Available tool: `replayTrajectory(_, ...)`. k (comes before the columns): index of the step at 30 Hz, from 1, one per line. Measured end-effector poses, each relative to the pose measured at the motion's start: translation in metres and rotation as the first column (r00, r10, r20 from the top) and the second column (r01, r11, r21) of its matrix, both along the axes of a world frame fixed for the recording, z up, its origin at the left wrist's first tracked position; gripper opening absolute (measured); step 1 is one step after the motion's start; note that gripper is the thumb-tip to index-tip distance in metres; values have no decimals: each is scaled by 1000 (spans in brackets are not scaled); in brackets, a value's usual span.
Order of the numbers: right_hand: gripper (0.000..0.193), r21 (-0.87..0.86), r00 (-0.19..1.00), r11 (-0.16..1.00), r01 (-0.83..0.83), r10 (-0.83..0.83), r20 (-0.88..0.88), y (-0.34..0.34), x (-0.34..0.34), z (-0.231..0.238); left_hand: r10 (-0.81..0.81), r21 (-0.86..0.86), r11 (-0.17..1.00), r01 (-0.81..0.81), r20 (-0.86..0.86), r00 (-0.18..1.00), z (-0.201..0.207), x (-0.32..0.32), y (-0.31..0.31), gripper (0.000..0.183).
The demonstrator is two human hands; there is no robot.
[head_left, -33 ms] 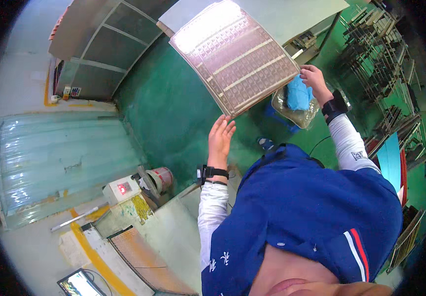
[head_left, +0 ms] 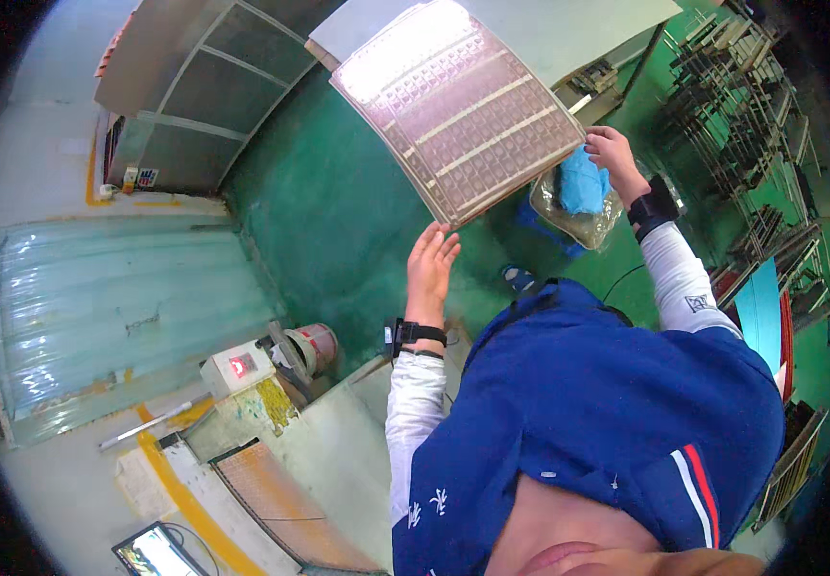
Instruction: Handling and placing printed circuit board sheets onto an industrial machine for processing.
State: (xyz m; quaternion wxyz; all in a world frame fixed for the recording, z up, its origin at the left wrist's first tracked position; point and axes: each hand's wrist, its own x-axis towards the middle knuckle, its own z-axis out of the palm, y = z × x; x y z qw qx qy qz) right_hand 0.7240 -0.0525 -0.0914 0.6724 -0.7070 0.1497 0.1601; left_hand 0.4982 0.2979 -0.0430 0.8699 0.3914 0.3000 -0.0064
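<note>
A stack of thin printed sheets (head_left: 496,130), brownish with rows of small patterned blocks, overhangs the near side of a pale table (head_left: 588,38). Strong glare whitens its far end. At the near left corner, my left hand (head_left: 429,274) reaches up with fingers stretched and slightly apart, fingertips against the edge. My right hand (head_left: 616,163) is at the right corner, its fingers bent and closed on the edge. The undersides of the sheets are hidden. Both wrists wear black straps.
A blue bundle (head_left: 583,182) in clear plastic lies below the right corner. Metal racks (head_left: 736,106) stand at the right. On the left are a plastic strip curtain (head_left: 127,317), a white box with a red display (head_left: 239,369) and a bench (head_left: 348,446). The floor (head_left: 309,221) is green.
</note>
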Motion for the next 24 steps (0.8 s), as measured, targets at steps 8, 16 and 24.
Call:
replayTrajectory(8,29,147,992,985,89,-75,-99,5,-6,19,-12,100,995,22,-97,995,0,12,-2,35)
replayTrajectory(16,23,318,992,944,84,-47,-121,9,-9,20,67,120,992,-46,-178,982,0,14,2,25)
replayTrajectory(24,15,153,993,987,50,-32,-117,19,-4,19,62,138,990,-33,-214,975,-7,19,11,24)
